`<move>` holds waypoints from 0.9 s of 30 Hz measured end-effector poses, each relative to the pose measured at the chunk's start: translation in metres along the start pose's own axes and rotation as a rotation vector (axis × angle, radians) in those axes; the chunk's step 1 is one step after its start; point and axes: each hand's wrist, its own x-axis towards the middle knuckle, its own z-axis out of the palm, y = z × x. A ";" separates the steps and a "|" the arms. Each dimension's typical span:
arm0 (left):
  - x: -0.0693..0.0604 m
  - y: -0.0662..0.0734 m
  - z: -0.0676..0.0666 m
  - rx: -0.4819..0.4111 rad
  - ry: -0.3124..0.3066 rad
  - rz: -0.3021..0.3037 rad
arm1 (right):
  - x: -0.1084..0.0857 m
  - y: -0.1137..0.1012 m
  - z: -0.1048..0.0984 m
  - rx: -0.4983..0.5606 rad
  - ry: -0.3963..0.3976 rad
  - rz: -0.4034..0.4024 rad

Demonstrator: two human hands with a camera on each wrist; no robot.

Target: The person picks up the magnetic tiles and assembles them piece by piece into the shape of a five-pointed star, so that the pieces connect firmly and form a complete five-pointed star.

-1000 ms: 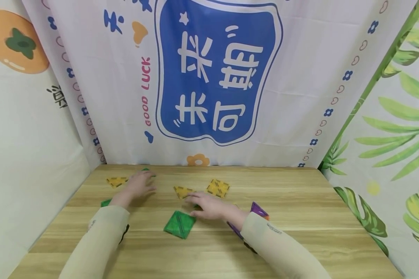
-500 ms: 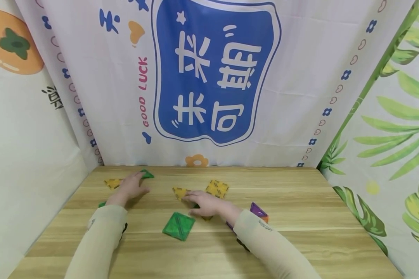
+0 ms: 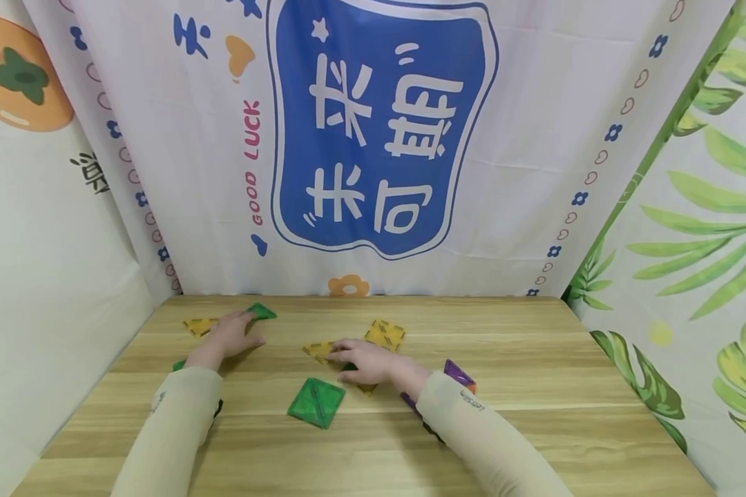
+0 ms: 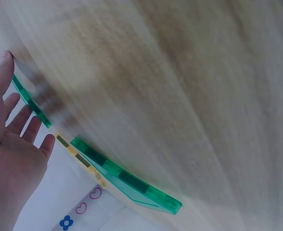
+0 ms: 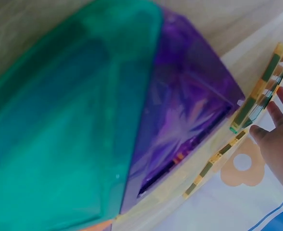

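In the head view, my left hand point(image 3: 228, 336) reaches to the far left of the table, its fingertips at a green triangular magnetic tile point(image 3: 264, 312). A yellow triangular tile point(image 3: 196, 326) is partly hidden behind that hand. The left wrist view shows the left fingers point(image 4: 23, 120) loosely spread beside a thin green tile edge point(image 4: 33, 103). My right hand point(image 3: 371, 361) lies over a green-and-yellow tile point(image 3: 368, 390), mostly covered. Its fingertips touch another yellow triangular tile point(image 3: 314, 351). The right wrist view shows those fingers point(image 5: 276, 114) relaxed beside a yellow-edged tile point(image 5: 262, 89).
A green square point(image 3: 316, 402) made of two triangles lies nearest me. Behind the right hand is a yellow square point(image 3: 388, 333). Purple tiles point(image 3: 458, 373) with an orange corner point(image 3: 472, 388) lie by the right sleeve. Another green tile point(image 3: 178, 365) shows beside the left sleeve.
My left hand has drawn back left, uncovering more of the far green triangle. The yellow triangle at my right fingertips has turned and shifted slightly toward me; the right hand moved little.
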 end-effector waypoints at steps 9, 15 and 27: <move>-0.004 0.011 0.002 0.040 0.016 0.055 | 0.001 0.007 0.004 -0.018 0.015 -0.040; -0.005 0.021 0.006 0.062 0.024 0.124 | 0.000 0.007 0.005 -0.074 0.018 -0.038; -0.002 0.039 0.016 0.046 0.008 0.152 | -0.004 0.005 0.005 -0.090 -0.007 -0.034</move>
